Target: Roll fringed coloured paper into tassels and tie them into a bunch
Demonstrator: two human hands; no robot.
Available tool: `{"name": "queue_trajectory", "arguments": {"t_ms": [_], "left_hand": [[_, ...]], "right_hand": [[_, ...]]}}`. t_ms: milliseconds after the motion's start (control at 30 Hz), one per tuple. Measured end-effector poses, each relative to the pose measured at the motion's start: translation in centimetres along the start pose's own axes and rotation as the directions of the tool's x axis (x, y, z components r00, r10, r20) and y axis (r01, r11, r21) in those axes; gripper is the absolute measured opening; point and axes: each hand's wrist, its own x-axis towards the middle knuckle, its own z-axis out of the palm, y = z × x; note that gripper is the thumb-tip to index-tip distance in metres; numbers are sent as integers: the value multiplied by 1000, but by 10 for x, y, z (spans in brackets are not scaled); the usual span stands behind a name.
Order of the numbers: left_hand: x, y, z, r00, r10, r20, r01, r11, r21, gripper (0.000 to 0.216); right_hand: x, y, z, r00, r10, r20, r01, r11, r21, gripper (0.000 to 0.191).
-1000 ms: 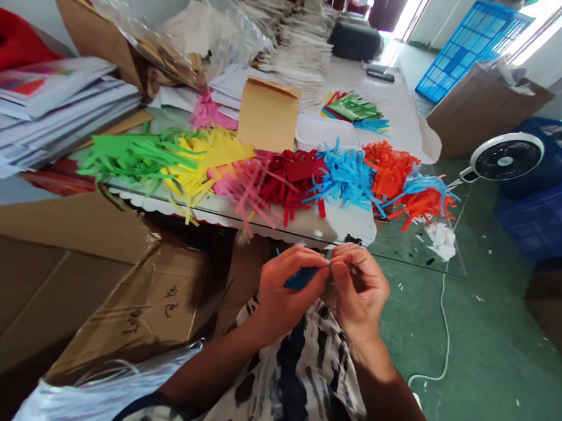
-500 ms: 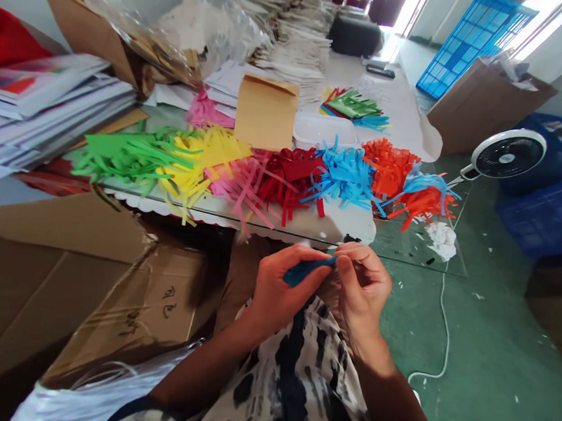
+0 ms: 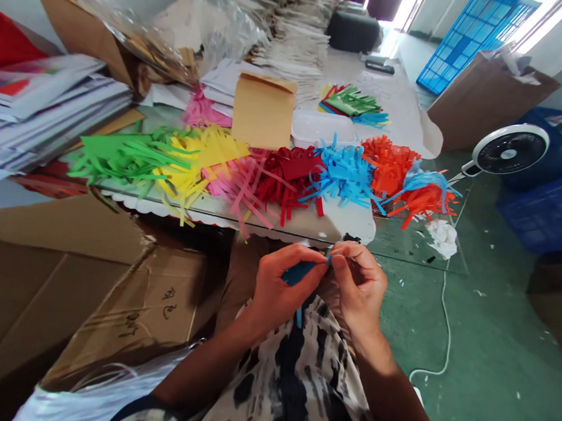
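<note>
Over my lap, my left hand (image 3: 282,281) is closed round a piece of blue fringed paper (image 3: 298,273), most of it hidden in the palm. One thin blue strip hangs below that hand. My right hand (image 3: 360,281) pinches the pointed end of the same blue paper between thumb and forefinger, tips almost touching the left fingertips. Beyond the hands, along the table's near edge, lie bunches of fringed paper: green (image 3: 119,159), yellow (image 3: 212,153), pink (image 3: 244,182), dark red (image 3: 294,172), light blue (image 3: 345,173) and orange (image 3: 391,167).
A tan paper box (image 3: 264,112) and a clear plastic tray (image 3: 324,128) stand behind the bunches. Paper stacks (image 3: 64,115) lie on the left, above an open cardboard carton (image 3: 158,291). A white fan (image 3: 509,150) is at the right; its cord (image 3: 442,327) crosses the floor.
My right hand has shifted slightly left, still pinching the blue paper's end. A thin blue strip now shows beneath my left hand. The view has moved a little.
</note>
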Motion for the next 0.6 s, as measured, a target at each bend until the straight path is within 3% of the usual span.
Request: {"name": "queue_trajectory", "arguments": {"t_ms": [100,333,500,600], "left_hand": [[0,-3,1,998,58,-8,-58,998,15,8],[-1,-7,5,993,-108,-44,106,994,-40,15],[-1,-8,5,989,-150,-6,150,987,-57,16],[-2,-10,4,985,-170,26,172,982,-81,23]], "right_hand": [[-2,2,2,1000,27,15,-28,999,42,11],[-2,4,0,998,-8,57,3,997,76,5],[3,2,-5,999,-30,-16,30,999,-34,9],[4,3,-6,999,10,-36,-10,1000,-7,11]]}}
